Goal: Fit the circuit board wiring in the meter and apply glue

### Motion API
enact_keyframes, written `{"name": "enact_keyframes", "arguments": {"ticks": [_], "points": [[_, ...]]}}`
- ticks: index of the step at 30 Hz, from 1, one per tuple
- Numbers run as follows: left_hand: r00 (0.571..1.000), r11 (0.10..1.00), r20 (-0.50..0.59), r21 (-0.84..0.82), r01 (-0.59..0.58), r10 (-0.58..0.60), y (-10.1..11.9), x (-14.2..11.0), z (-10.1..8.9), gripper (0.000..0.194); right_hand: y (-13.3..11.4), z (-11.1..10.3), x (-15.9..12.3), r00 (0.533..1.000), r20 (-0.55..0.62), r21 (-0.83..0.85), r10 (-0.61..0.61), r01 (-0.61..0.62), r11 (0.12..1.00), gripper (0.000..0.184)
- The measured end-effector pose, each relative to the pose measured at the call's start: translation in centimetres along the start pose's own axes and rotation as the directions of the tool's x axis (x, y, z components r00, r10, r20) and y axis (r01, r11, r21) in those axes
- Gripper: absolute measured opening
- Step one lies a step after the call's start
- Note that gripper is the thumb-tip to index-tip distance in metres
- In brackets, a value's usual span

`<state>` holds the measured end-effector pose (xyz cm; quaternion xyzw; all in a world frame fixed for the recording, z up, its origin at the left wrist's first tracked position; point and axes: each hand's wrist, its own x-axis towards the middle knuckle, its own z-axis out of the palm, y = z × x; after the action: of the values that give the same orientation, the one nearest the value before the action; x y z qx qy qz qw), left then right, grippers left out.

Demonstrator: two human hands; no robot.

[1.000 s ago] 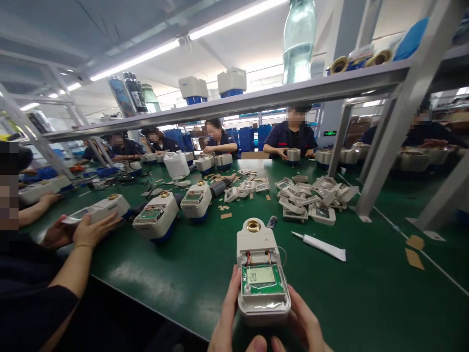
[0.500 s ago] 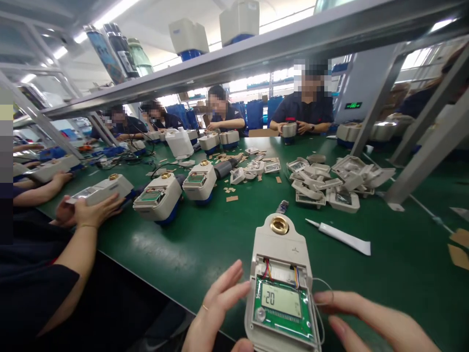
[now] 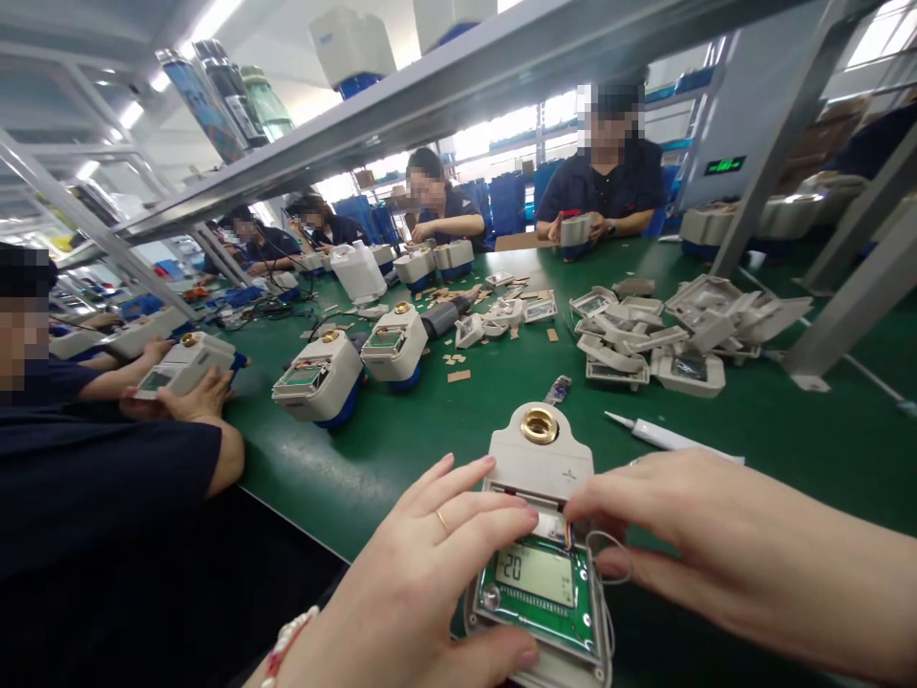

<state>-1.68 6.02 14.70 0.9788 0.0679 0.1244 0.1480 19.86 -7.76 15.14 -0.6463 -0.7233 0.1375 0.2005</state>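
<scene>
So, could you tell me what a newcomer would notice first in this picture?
Front and centre, the left hand and right hand press fingertips onto an open meter, its green board's display reading 20. Behind it lie a white tube and a heap of grey covers on the green table.

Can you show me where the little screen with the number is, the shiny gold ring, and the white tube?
Little screen point(image 3: 536, 574), head view, middle of the grey display.
Gold ring point(image 3: 539, 426), head view, its brass rim.
White tube point(image 3: 663, 437), head view, its body near the nozzle.
</scene>
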Motion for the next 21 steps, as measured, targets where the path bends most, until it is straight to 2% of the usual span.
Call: {"name": "enact_keyframes", "arguments": {"ticks": [3, 9, 12, 17, 21], "points": [[0.999, 1.0, 0.048, -0.003, -0.012, 0.012, 0.1, 0.4, -0.5, 0.064, 0.4, 0.2, 0.0, 0.996, 0.091, 0.055, -0.009, 0.004, 0.998, 0.012], [0.986, 0.999, 0.16, -0.04, -0.035, 0.041, -0.2, 1.2, -0.9, 0.056, 1.0, 0.5, 0.2, 0.997, 0.07, 0.05, -0.012, 0.009, 0.999, 0.009], [0.972, 0.996, 0.227, -0.08, -0.049, 0.066, -0.5, 1.3, -1.0, 0.046, 1.0, 0.5, 0.2, 0.997, 0.069, 0.061, -0.032, 0.028, 0.998, 0.011], [0.968, 0.977, 0.249, -0.207, 0.045, 0.008, -0.9, 1.9, -1.9, 0.038, 1.1, 0.5, 0.5, 0.996, 0.065, 0.111, -0.063, 0.055, 0.992, 0.014], [0.946, 0.917, 0.32, -0.358, 0.175, -0.056, -1.1, 3.4, -3.1, 0.036, 1.2, 0.0, 0.5, 0.998, 0.025, 0.05, -0.05, 0.049, 0.998, 0.019]]}}
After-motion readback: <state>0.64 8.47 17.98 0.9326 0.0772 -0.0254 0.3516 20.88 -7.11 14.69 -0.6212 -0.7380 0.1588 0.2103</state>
